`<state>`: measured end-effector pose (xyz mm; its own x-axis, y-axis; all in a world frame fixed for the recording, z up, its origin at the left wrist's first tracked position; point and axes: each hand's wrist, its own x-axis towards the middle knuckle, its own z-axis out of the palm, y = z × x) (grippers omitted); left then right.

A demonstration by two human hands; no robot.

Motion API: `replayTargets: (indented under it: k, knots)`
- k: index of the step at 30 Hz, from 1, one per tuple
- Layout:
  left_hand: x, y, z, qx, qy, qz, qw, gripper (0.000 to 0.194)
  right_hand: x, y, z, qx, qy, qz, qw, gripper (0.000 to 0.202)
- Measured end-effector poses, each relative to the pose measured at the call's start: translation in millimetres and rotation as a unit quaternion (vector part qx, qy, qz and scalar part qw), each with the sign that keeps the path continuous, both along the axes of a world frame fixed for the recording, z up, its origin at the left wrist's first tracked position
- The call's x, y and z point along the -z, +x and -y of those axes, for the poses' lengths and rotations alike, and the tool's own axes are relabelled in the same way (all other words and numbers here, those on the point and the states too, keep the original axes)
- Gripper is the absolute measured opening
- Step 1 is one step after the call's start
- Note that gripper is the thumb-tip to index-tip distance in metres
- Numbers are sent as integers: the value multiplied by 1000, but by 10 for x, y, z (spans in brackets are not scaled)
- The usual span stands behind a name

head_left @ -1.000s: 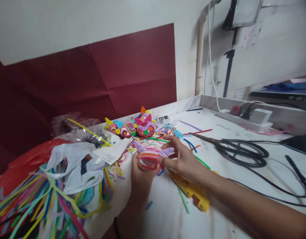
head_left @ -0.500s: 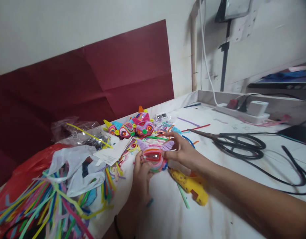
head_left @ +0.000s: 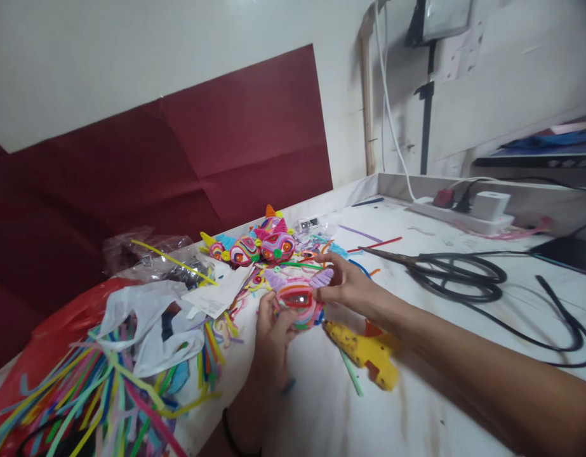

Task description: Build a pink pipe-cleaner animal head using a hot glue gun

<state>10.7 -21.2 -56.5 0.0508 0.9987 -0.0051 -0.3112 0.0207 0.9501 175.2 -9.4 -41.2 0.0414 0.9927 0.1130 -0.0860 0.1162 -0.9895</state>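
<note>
A round pipe-cleaner figure (head_left: 297, 314) with two lilac ears sits between my hands above the table. A shiny clear piece edged in red (head_left: 296, 299) lies across its upper face. My left hand (head_left: 272, 327) is closed round its left side, the thumb low on its front. With the thumb and fingers bent, my right hand (head_left: 348, 285) grips its right side near the lilac ear (head_left: 322, 277). Just right of the figure lies a yellow hot glue gun (head_left: 364, 352), partly under my right forearm.
Finished pipe-cleaner figures (head_left: 261, 244) stand at the back. Loose pipe cleaners (head_left: 102, 393) spill from bags at the left. Large black-handled scissors (head_left: 457, 273) and a cable lie at the right, before a white power strip (head_left: 464, 214). A maroon sheet (head_left: 245, 139) covers part of the wall.
Both hands keep their hold on the figure with hardly any movement. The left thumb has shifted slightly, and the whole view has tilted a little.
</note>
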Motion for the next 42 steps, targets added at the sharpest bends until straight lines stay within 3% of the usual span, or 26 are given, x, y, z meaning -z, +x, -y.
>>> replayTargets:
  k: [13,21,29,36,42]
  knots:
    - [-17,-17,9,28,5,74,997,35,60,18,-21,6,0,-4,1000,68]
    - [59,-29,-74,-10,-13,35,999,41,-19,34,44,-18,-15,5,1000,70]
    - [96,-62,-86,-4,4,20,1000,36,-58,14,74,-31,-6,-14,999,73]
    - [74,-48,-98,1,-26,62,998,43,19,51,33,-26,-1,-2,1000,73]
    - [-5,-44,-15,15,4,55,998,31,31,66,38,-22,0,3,1000,69]
